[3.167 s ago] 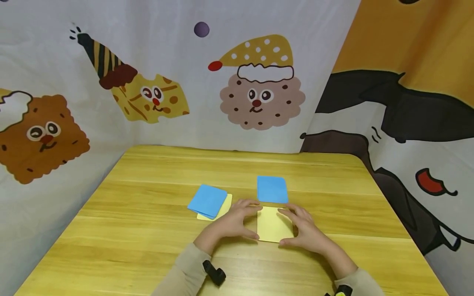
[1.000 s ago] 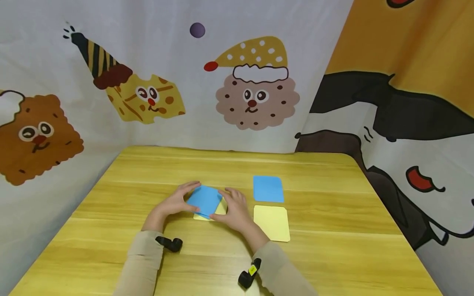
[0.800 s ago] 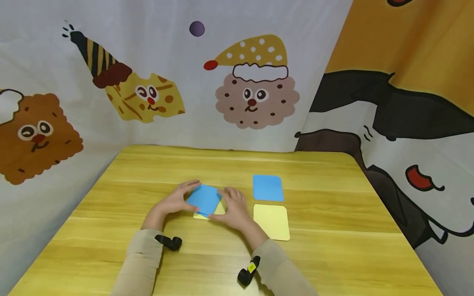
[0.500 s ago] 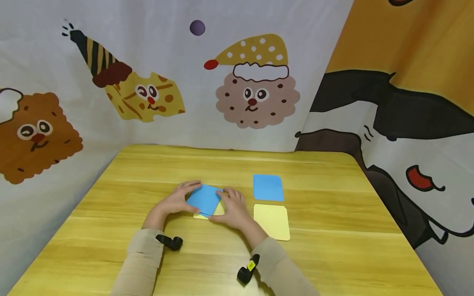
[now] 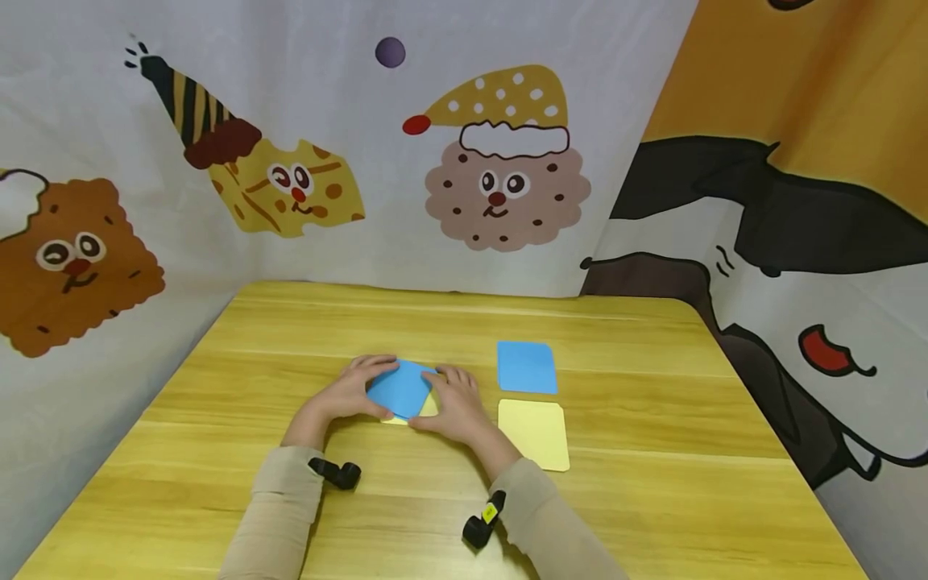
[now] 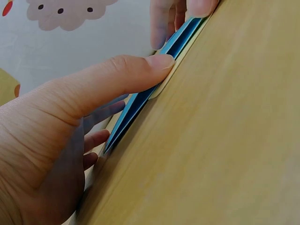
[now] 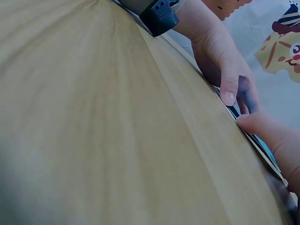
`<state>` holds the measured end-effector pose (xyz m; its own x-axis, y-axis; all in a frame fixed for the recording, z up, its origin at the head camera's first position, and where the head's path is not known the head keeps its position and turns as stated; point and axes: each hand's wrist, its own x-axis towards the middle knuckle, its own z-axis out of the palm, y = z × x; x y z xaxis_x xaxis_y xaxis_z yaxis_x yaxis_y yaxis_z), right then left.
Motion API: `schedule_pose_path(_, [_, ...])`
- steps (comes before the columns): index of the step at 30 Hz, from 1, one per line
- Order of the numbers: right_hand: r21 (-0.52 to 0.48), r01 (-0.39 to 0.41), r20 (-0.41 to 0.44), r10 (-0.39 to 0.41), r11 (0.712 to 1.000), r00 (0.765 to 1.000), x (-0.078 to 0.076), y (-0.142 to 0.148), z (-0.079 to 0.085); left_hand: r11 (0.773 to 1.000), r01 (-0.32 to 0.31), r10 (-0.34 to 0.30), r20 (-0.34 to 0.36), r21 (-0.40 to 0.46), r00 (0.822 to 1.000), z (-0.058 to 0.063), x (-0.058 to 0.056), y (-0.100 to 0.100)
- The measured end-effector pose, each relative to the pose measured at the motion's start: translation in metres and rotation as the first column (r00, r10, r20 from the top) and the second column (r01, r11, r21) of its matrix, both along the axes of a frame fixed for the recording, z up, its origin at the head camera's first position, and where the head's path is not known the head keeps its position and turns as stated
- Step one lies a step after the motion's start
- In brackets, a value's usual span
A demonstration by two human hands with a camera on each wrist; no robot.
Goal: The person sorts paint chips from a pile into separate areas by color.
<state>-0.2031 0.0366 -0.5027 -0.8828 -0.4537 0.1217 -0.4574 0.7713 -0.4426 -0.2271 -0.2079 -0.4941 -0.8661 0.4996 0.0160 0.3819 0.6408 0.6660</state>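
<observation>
Two thin blue paper squares [image 5: 400,389], one over the other, lie askew on a yellow paper square [image 5: 429,406] left of the table's middle. My left hand [image 5: 351,393] holds their left side, thumb at the near edge and fingers at the far edge. From the right, my right hand [image 5: 455,407] grips them the same way, its thumb by the near corner. In the left wrist view a narrow dark gap runs between the blue squares [image 6: 132,108], with the left thumb [image 6: 136,72] across their edge. The right thumb [image 7: 262,129] touches the edge in the right wrist view.
Another blue paper square [image 5: 527,367] lies flat to the right, and a yellow paper square [image 5: 534,435] lies just in front of it, near my right forearm. The wooden table [image 5: 652,387] ends at a printed cartoon curtain [image 5: 406,266] behind.
Both hands have moved left from the right-hand yellow square to the blue pair. Over the last second they stay there, and the two blue squares line up more closely.
</observation>
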Motion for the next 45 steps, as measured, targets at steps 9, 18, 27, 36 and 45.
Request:
schedule_pose_path(9, [-0.033,-0.019,0.004,0.019,0.999,1.0,0.0,0.0,0.001,1.0,-0.001,0.001,-0.002,-0.021,1.0,0.001,0.0,0.001])
schedule_pose_path(18, [-0.094,-0.026,0.038,0.03,0.995,0.999,0.001,0.003,0.003,0.999,0.012,-0.011,0.01,-0.032,1.0,0.003,0.002,0.003])
schedule_pose_path(27, [-0.173,-0.041,0.026,0.046,0.984,0.999,0.003,0.011,0.008,1.0,-0.015,0.015,0.005,-0.007,1.0,0.009,0.004,0.009])
schedule_pose_path(36, [-0.214,-0.04,0.066,0.055,0.976,0.996,0.001,0.031,0.016,1.0,-0.015,0.016,-0.077,0.002,0.997,0.019,0.007,0.027])
schedule_pose_path(45, [-0.233,-0.043,0.094,0.067,0.972,0.993,0.003,0.054,0.024,0.999,-0.001,-0.005,-0.163,-0.038,0.987,0.027,0.008,0.051])
